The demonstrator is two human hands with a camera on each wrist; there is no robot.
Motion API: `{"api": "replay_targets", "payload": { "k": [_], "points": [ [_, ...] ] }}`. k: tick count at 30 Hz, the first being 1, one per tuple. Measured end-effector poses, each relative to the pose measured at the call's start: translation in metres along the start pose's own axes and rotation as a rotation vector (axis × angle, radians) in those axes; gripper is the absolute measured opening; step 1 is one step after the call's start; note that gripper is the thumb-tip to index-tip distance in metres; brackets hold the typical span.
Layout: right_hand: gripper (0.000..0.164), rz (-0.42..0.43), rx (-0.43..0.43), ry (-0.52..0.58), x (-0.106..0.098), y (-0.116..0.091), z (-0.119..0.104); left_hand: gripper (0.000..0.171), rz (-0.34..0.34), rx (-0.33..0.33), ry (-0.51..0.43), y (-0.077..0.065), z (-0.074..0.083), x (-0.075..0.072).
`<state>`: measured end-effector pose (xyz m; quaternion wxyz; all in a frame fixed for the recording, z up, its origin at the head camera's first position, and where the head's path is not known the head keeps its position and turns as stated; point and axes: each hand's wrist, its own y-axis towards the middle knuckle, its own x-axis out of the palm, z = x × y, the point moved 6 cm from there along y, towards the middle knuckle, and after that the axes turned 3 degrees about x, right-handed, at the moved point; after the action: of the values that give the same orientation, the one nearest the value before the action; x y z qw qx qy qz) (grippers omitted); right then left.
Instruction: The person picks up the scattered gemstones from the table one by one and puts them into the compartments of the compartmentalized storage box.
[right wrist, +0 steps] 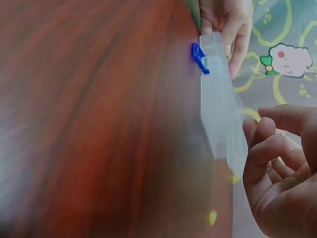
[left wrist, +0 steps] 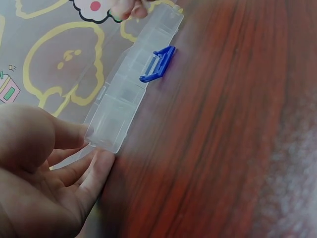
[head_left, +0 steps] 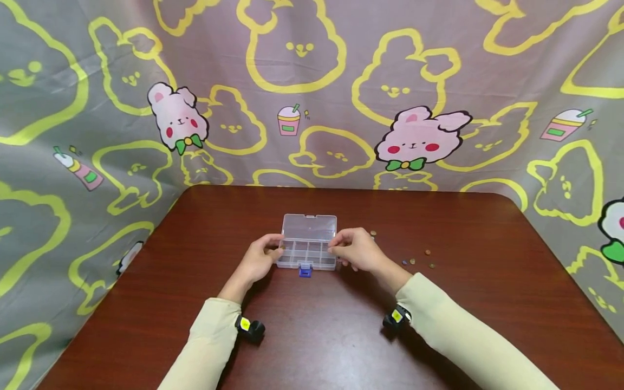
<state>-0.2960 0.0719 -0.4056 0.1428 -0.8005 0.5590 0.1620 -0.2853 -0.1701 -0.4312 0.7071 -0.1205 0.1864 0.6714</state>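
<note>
1. A clear plastic box (head_left: 322, 266) sits open on the reddish-brown worktop (head_left: 302, 336), between a person's two hands, its base divided into small compartments

2. The left hand (head_left: 259, 261) reaches the box's left end, with the forearm, in a pale sleeve (head_left: 205, 341), slanting in from the person's side of the box

3. Its grip is narrow and holds the box, thumb and fingers pinching the left end, as the left wrist view shows

4. The right hand (head_left: 358, 250) is poised at the box's right end, back of the hand up, wrist to the right of the box and nearer the person, fingers bent

5. Its grip is narrow, the fingertips gathered close together; whether they pinch something small or touch the box, the pictures cannot tell

6. The box's long axis runs left to right, across the person's front, from one hand to the other

7. Its front, with a blue latch (head_left: 305, 272) at the middle, points toward the person, the latch jutting out from the box's front wall

8. The box's transparent lid (head_left: 310, 226) is swung open on the far side, its long edge parallel to the base

9. Small beads (head_left: 427, 252) lie scattered to the right of the box, some just beyond the right hand

10. Beyond the box and the worktop hangs a grey cloth (head_left: 312, 32) printed with yellow-outlined cartoon figures
</note>
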Motion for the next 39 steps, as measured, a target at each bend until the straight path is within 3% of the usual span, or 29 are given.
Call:
{"api": "replay_targets", "payload": {
  "k": [22, 39],
  "points": [
    [0.006, 0.050, 0.078, -0.012, -0.065, -0.065, 0.057, 0.034, -0.011, 0.007, 0.004, 0.001, -0.001, 0.000],
    [0.012, 0.129, 0.082, -0.109, -0.116, -0.114, 0.080, 0.034, -0.033, 0.008, -0.013, 0.002, 0.002, 0.000]
  ]
}}
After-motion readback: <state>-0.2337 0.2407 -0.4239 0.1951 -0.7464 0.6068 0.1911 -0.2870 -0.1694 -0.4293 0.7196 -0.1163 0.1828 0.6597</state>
